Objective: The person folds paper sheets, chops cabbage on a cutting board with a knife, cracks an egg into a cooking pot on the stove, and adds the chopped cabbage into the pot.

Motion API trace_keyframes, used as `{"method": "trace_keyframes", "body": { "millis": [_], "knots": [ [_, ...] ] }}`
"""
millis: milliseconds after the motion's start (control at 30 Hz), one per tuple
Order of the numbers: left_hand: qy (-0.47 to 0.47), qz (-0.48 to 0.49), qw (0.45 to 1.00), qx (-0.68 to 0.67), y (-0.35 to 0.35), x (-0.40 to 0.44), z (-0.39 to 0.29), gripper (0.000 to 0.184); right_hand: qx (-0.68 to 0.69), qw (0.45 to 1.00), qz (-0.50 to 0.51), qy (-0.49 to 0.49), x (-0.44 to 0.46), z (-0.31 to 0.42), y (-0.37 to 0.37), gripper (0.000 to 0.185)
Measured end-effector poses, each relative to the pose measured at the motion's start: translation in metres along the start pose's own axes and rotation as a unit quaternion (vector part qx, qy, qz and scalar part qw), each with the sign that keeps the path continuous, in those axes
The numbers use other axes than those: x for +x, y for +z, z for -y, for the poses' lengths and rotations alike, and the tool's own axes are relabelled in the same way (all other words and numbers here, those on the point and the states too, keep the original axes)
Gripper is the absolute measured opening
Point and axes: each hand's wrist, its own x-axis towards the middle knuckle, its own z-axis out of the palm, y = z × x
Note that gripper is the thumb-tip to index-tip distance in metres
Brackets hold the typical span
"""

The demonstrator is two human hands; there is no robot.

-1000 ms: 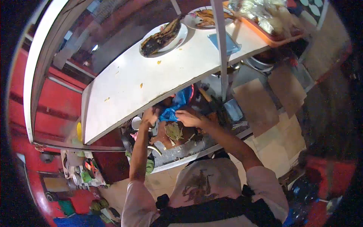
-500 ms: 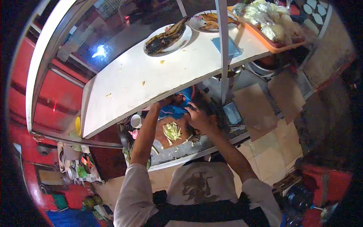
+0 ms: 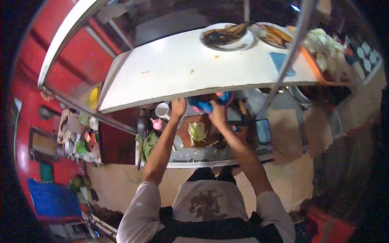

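Beneath the edge of the white shelf (image 3: 170, 77), my left hand (image 3: 178, 107) is closed, and what it holds, if anything, is hidden. My right hand (image 3: 217, 113) is closed on a blue plastic bag (image 3: 205, 107), which lies at a round pinkish-red basin (image 3: 230, 100). Just below my hands, chopped pale green cabbage (image 3: 197, 132) rests on a brown cutting board (image 3: 187, 139). A white cup (image 3: 162, 110) and a pink item (image 3: 157, 123) stand left of my left hand.
On the shelf are two plates of fried fish (image 3: 227, 35) (image 3: 275, 35), a blue packet (image 3: 281, 63) and an orange tray (image 3: 314, 65) of bagged food. A slanted metal post (image 3: 285, 60) rises at the right. Brown cardboard (image 3: 285, 133) and green leaves (image 3: 149, 144) flank the board.
The view has turned, so the shelf and plates appear further right. The blue bag shows less, with more of the basin visible. My hands are now further apart.
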Motion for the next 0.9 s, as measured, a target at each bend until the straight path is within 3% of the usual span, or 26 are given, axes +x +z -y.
{"method": "trace_keyframes", "body": {
  "millis": [33, 67, 133, 233, 333, 400, 433, 467, 533, 600, 667, 733, 800, 867, 900],
  "knots": [
    [-0.124, -0.050, 0.936, -0.327, -0.012, -0.013, -0.005, 0.038, 0.019, 0.986, -0.136, -0.099, 0.017, -0.012, 0.005, 0.037],
    [-0.229, -0.104, 0.750, -0.612, -0.023, -0.029, -0.009, 0.043, 0.079, 0.990, -0.104, -0.050, 0.033, -0.012, -0.002, 0.034],
    [-0.248, -0.091, 0.576, -0.774, -0.054, -0.063, -0.015, 0.047, 0.089, 0.995, -0.037, 0.026, 0.052, 0.008, -0.036, 0.036],
    [-0.273, -0.097, 0.452, -0.844, -0.088, -0.127, -0.020, 0.049, 0.106, 0.993, -0.046, 0.042, 0.061, 0.019, -0.040, 0.038],
    [-0.288, -0.094, 0.332, -0.893, -0.089, -0.211, -0.002, 0.046, 0.286, 0.943, -0.158, 0.070, 0.046, 0.020, -0.022, 0.041],
    [-0.274, -0.109, 0.338, -0.894, -0.087, -0.276, 0.012, 0.046, 0.381, 0.886, -0.256, 0.064, 0.017, 0.037, 0.001, 0.044],
    [-0.295, -0.114, 0.314, -0.895, -0.094, -0.311, 0.019, 0.046, 0.142, 0.921, -0.361, -0.031, -0.003, 0.036, 0.023, 0.045],
    [-0.313, -0.114, 0.290, -0.897, -0.100, -0.344, 0.024, 0.047, 0.191, 0.897, -0.393, -0.069, -0.040, 0.084, 0.038, 0.042],
    [-0.376, -0.149, 0.237, -0.883, -0.114, -0.419, 0.034, 0.048, 0.250, 0.904, -0.332, -0.102, -0.098, 0.101, 0.106, 0.038],
    [-0.376, -0.171, 0.189, -0.891, -0.116, -0.504, 0.048, 0.048, 0.360, 0.900, -0.147, -0.196, -0.173, 0.165, 0.175, 0.032],
    [-0.412, -0.220, 0.179, -0.866, -0.133, -0.575, 0.057, 0.052, 0.330, 0.934, -0.009, -0.137, -0.232, 0.230, 0.248, 0.032],
    [-0.386, -0.277, 0.154, -0.867, -0.142, -0.649, 0.062, 0.050, 0.399, 0.895, 0.166, -0.112, -0.269, 0.291, 0.310, 0.030],
    [-0.353, -0.339, 0.124, -0.863, -0.155, -0.684, 0.078, 0.049, 0.380, 0.874, 0.239, -0.186, -0.293, 0.366, 0.355, 0.026],
    [-0.442, -0.452, 0.087, -0.770, -0.190, -0.715, 0.093, 0.047, 0.262, 0.884, 0.332, -0.199, -0.304, 0.438, 0.377, 0.021],
    [-0.453, -0.474, 0.125, -0.745, -0.208, -0.723, 0.104, 0.045, 0.235, 0.875, 0.328, -0.266, -0.301, 0.457, 0.408, 0.022]
  ]
}}
